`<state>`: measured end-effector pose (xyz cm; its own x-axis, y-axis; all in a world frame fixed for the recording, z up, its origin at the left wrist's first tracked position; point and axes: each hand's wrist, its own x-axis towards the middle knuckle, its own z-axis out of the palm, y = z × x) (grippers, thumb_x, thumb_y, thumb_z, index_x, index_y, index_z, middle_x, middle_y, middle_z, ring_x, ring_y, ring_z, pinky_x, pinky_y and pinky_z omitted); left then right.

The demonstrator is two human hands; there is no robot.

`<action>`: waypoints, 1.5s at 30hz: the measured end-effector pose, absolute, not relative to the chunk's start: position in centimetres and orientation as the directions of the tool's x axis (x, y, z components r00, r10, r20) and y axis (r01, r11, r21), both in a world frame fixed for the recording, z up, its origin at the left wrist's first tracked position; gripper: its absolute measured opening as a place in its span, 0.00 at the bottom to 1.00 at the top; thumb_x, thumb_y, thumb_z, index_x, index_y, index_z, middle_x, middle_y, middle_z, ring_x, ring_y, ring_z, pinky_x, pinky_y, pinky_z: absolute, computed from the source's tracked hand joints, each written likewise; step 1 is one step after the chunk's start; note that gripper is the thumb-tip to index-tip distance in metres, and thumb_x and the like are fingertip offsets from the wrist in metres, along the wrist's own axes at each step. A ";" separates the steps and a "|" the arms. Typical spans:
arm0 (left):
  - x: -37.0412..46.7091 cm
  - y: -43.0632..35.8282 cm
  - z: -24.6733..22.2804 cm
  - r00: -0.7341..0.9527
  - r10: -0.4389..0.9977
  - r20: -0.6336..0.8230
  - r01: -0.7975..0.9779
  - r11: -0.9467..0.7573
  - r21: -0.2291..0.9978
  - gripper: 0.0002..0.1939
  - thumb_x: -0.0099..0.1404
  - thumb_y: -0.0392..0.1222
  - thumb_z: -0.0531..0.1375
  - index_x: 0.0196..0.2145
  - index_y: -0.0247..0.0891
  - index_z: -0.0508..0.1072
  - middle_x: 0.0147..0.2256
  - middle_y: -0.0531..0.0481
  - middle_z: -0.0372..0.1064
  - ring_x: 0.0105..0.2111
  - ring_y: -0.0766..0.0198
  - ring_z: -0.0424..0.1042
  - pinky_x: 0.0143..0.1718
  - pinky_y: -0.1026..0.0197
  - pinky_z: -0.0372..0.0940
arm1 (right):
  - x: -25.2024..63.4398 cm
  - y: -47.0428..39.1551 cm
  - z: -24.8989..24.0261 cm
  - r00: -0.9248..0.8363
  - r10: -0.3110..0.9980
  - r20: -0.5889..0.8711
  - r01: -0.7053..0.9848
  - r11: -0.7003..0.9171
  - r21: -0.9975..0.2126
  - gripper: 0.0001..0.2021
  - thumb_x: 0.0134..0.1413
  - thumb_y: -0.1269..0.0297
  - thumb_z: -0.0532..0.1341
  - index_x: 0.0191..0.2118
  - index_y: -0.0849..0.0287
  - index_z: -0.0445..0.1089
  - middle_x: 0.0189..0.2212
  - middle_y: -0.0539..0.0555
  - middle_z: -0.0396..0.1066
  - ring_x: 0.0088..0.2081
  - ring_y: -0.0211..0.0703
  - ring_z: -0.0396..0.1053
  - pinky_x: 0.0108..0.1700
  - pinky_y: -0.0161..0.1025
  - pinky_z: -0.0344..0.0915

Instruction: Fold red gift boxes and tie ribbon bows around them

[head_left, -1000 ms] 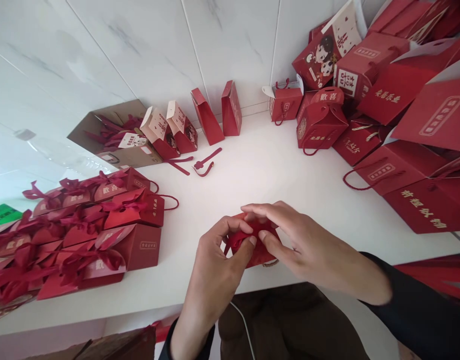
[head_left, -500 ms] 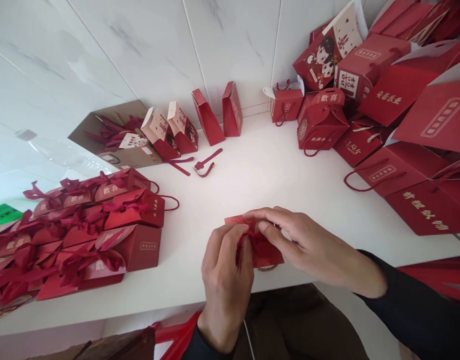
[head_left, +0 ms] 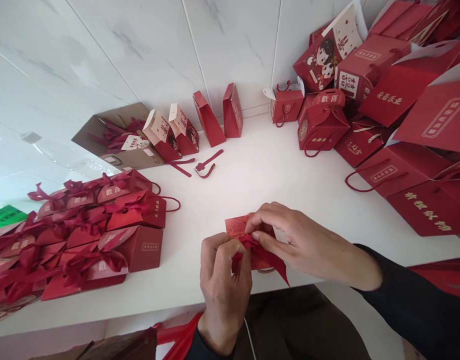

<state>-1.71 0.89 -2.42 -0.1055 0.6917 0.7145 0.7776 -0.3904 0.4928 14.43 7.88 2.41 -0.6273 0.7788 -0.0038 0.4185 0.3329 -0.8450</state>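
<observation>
A small red gift box [head_left: 235, 226] rests on the white table near its front edge. A dark red ribbon [head_left: 250, 243] lies gathered over its top, one tail [head_left: 279, 267] hanging toward the front right. My left hand [head_left: 225, 275] is closed, thumb and fingers pinching the ribbon at the left of the gathered part. From the right, my right hand [head_left: 290, 235] is closed too, pinching the ribbon by the knot between thumb and index finger. Much of the box is hidden behind my fingers.
Rows of ribboned red boxes [head_left: 143, 246] fill the left side. Behind them stands a cardboard box [head_left: 136, 159] of ribbons. Several small boxes [head_left: 209, 120] line the tiled wall, with loose ribbon strips [head_left: 209, 159] before them. A pile of red gift boxes [head_left: 391, 105] occupies the right.
My right hand's fingers have lifted and drawn together at the knot. More of the box top shows, and a ribbon tail now hangs out at the front right.
</observation>
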 end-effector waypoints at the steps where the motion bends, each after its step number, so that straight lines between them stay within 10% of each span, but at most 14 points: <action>1: -1.7 0.8 -2.4 -0.101 0.692 0.714 0.780 -0.390 0.489 0.14 0.64 0.19 0.61 0.35 0.38 0.68 0.35 0.53 0.63 0.33 0.71 0.68 0.32 0.70 0.68 | 14.4 7.9 2.5 -0.614 0.789 -0.017 0.430 0.317 -0.845 0.06 0.70 0.67 0.57 0.41 0.54 0.70 0.40 0.49 0.74 0.42 0.41 0.71 0.43 0.40 0.66; 28: -2.5 0.4 -1.7 -0.192 0.885 0.425 0.725 -0.164 0.669 0.09 0.70 0.35 0.62 0.47 0.42 0.71 0.41 0.50 0.72 0.42 0.62 0.70 0.41 0.59 0.65 | 14.3 8.4 3.0 -0.553 0.828 -0.093 0.431 0.189 -0.882 0.06 0.68 0.62 0.57 0.38 0.52 0.70 0.32 0.44 0.74 0.28 0.36 0.67 0.28 0.37 0.60; 45: -3.8 -1.2 -2.1 -0.111 0.913 0.392 0.789 -0.159 0.594 0.11 0.74 0.33 0.55 0.33 0.42 0.66 0.28 0.55 0.66 0.30 0.63 0.64 0.33 0.60 0.60 | 15.4 8.2 1.6 -0.416 0.905 -0.089 0.460 0.125 -0.879 0.04 0.60 0.66 0.61 0.32 0.52 0.69 0.28 0.46 0.69 0.31 0.39 0.64 0.33 0.37 0.62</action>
